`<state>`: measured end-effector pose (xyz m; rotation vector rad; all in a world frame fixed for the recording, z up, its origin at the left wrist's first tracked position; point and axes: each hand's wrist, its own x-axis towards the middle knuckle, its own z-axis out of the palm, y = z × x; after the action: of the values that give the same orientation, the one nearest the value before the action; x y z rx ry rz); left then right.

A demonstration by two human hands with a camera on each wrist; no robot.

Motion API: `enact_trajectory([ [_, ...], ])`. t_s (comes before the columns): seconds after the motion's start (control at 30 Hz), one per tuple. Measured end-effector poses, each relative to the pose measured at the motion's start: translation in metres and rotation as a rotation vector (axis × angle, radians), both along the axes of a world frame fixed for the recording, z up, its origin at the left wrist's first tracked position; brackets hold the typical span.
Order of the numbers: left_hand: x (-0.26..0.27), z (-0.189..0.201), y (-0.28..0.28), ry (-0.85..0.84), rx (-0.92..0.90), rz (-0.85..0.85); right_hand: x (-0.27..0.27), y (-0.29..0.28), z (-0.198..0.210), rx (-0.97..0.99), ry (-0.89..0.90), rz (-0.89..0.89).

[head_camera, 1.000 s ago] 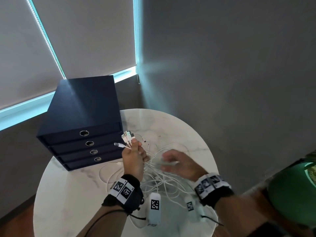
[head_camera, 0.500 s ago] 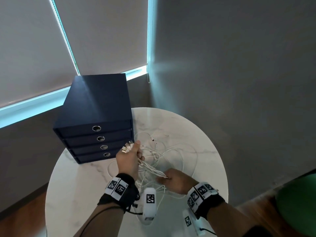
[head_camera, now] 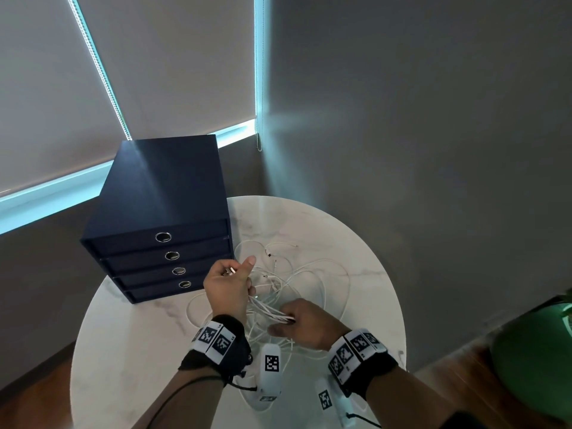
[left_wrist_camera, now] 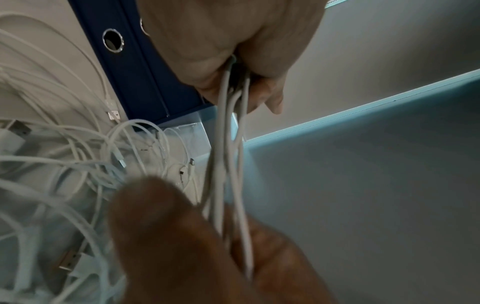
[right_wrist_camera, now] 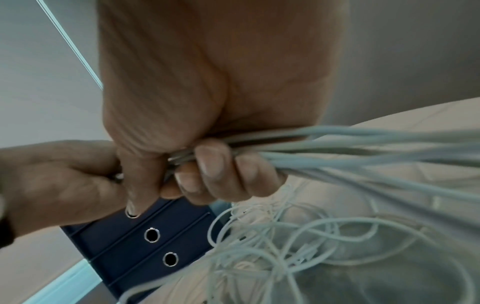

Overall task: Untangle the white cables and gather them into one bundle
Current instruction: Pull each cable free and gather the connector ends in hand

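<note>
Several white cables point(head_camera: 309, 274) lie tangled on the round marble table point(head_camera: 139, 351). My left hand point(head_camera: 227, 283) grips their plug ends in a fist, raised in front of the drawer box. From it a taut group of cable strands point(head_camera: 269, 311) runs down to my right hand point(head_camera: 305, 322), whose fingers are curled round them. In the left wrist view the strands point(left_wrist_camera: 223, 144) pass from the left hand point(left_wrist_camera: 233, 41) to the right hand point(left_wrist_camera: 182, 246). The right wrist view shows the right hand point(right_wrist_camera: 207, 102) clasping the strands point(right_wrist_camera: 337, 148), with the left hand point(right_wrist_camera: 52, 174) beside it.
A dark blue drawer box point(head_camera: 161, 212) with ring pulls stands at the table's back left, close to my left hand. Loose cable loops point(right_wrist_camera: 285, 236) spread to the table's right half. A green object point(head_camera: 532, 351) sits off the table at the right. Grey wall behind.
My right hand, open over the tangle a second ago, has closed on the strands below the left hand and drawn them toward me. The left hand still holds the plug ends.
</note>
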<state>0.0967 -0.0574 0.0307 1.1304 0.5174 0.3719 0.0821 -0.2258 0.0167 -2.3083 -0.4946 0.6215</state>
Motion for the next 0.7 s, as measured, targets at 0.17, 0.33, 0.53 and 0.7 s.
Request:
enact_trajectory([
  [0.17,0.005,0.008,0.006,-0.002,-0.127,0.018,-0.005,0.007,-0.008,0.004,-0.008,-0.029],
  [0.33,-0.006,0.001,0.011,0.0,-0.383,-0.065,-0.001,0.007,-0.013,0.043,0.051,-0.18],
  [0.53,-0.023,-0.001,-0.012,0.014,-0.686,-0.241,0.0,0.016,-0.006,0.0,0.011,-0.176],
  [0.7,-0.016,-0.011,-0.012,0.249,-0.651,-0.12,-0.006,0.02,-0.013,-0.172,-0.057,-0.105],
])
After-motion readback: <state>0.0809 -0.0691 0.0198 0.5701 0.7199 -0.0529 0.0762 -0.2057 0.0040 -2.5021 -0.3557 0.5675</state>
